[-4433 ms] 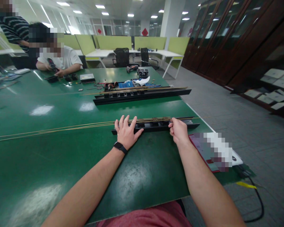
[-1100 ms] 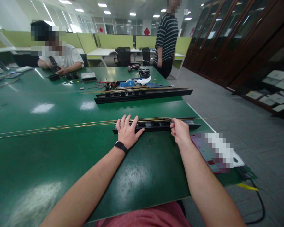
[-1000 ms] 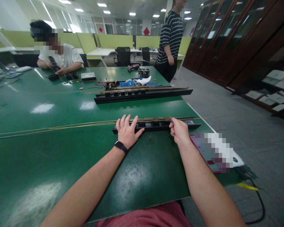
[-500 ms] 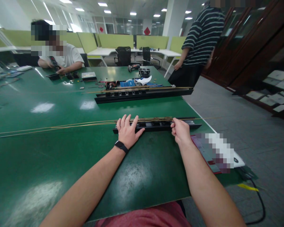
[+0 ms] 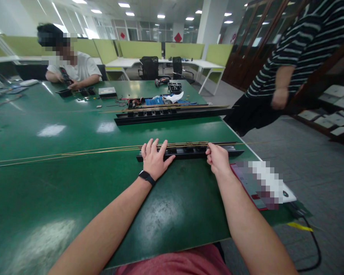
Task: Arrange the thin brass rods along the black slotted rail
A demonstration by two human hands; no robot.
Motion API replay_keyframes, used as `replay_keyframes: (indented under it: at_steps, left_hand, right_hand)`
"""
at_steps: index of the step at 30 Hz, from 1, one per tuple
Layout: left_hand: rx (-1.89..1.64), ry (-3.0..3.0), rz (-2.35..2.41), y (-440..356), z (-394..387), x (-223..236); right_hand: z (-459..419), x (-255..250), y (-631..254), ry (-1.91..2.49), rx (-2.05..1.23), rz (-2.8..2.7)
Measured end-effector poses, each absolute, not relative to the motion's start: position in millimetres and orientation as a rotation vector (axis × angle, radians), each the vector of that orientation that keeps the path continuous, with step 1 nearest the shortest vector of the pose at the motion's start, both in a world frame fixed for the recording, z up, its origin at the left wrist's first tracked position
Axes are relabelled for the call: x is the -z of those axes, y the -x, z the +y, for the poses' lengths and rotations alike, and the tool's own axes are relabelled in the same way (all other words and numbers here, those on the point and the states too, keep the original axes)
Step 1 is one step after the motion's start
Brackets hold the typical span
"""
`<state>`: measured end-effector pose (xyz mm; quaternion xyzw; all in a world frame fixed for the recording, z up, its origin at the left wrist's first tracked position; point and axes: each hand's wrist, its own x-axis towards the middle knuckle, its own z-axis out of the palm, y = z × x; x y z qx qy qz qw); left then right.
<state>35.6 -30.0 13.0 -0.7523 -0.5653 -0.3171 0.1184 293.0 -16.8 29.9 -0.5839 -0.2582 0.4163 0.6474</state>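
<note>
A long black channel rail (image 5: 186, 154) lies crosswise on the green table in front of me. Several thin gold-coloured rods (image 5: 103, 151) run along it and stick out far to the left. My left hand (image 5: 155, 156) is open, fingers spread, resting over the rail's left part and the rods. Near the rail's right part, my right hand (image 5: 218, 157) is closed with its fingertips by the rods; what they pinch is hidden. One thin rod carries on to the right beyond that hand.
Farther back, a second black rail (image 5: 172, 115) holds more rods, with wiring and a blue part behind it. A power drill (image 5: 162, 81) lies beyond. A tablet-like panel (image 5: 245, 183) sits at the table's right edge. One person sits across; another stands at right.
The person in the striped shirt has moved to the right and closer. My right hand has shifted very slightly left; my left hand has stayed put.
</note>
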Motion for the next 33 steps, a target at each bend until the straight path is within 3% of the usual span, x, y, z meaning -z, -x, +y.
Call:
replay_keyframes:
  at_steps: [33]
  left_hand:
    - [0.947,2.209,-1.648,-35.0,-29.1,-12.3]
  right_hand:
    - [-18.8,-33.0,-291.0,1.321,-0.936,-0.581]
